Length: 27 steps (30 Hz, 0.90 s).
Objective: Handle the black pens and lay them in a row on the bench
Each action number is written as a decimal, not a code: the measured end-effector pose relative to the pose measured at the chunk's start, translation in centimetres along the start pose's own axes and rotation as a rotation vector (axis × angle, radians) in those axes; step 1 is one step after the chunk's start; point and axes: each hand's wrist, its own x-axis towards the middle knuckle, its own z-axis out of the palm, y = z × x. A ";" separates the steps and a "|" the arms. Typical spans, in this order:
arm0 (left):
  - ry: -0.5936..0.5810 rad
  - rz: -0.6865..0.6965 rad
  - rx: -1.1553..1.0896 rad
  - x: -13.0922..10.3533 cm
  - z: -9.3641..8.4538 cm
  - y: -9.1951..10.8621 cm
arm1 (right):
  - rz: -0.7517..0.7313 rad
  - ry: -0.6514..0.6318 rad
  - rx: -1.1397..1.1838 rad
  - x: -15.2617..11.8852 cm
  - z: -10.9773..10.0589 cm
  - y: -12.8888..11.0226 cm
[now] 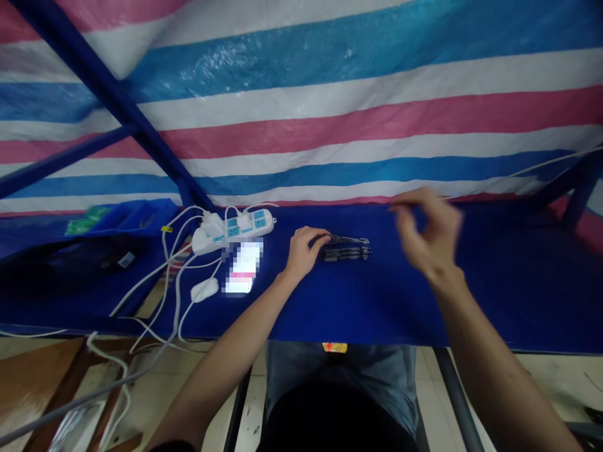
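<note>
Several slim dark pens (347,253), by their look, lie side by side on the blue table, in front of my body. My left hand (304,246) rests at their left end, with thumb and fingertips closed on one dark pen (349,240) just behind the others. That pen has a shiny tip pointing right. My right hand (428,229) is raised to the right of the pens, apart from them and blurred by motion. Its thumb and forefinger come together in a pinch; whatever is between them is too small or blurred to make out.
Left of my left hand lie a lit phone (243,267), a white power strip (235,230) with plugs, tangled white cables (177,295) and a white adapter (205,290). Farther left are a blue tray (141,216) and a dark bag (94,260). A striped sheet (330,113) hangs behind.
</note>
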 end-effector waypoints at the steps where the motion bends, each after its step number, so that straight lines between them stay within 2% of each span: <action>1: 0.004 0.002 0.005 0.0 0.0 0.0 | -0.030 -0.072 -0.015 0.1 1.0 0.4; 4: 0.031 0.019 0.016 0.0 -0.1 -0.2 | -0.103 -0.361 -0.101 -0.2 4.3 1.9; 6: 0.068 0.023 0.017 0.0 -0.1 -0.4 | -0.135 -0.479 -0.146 -0.6 6.2 3.0; 8: 0.091 0.018 0.020 0.1 0.0 -0.6 | -0.153 -0.545 -0.172 -1.1 7.3 3.7; 10: 0.046 0.037 0.052 0.4 0.1 -0.8 | -0.144 -0.556 -0.196 -1.6 7.8 4.1; 13: -0.130 0.145 0.154 1.4 0.2 -1.0 | -0.113 -0.544 -0.215 -2.2 7.8 4.4; 15: -0.198 0.203 0.200 2.3 0.2 -1.0 | -0.091 -0.519 -0.214 -2.5 7.8 4.4; 20: -0.280 0.261 0.279 3.3 0.2 -1.5 | -0.042 -0.446 -0.171 -3.2 8.0 4.4; 27: -0.305 0.240 0.282 2.5 -0.1 -2.3 | -0.055 -0.430 -0.167 -3.2 8.7 3.7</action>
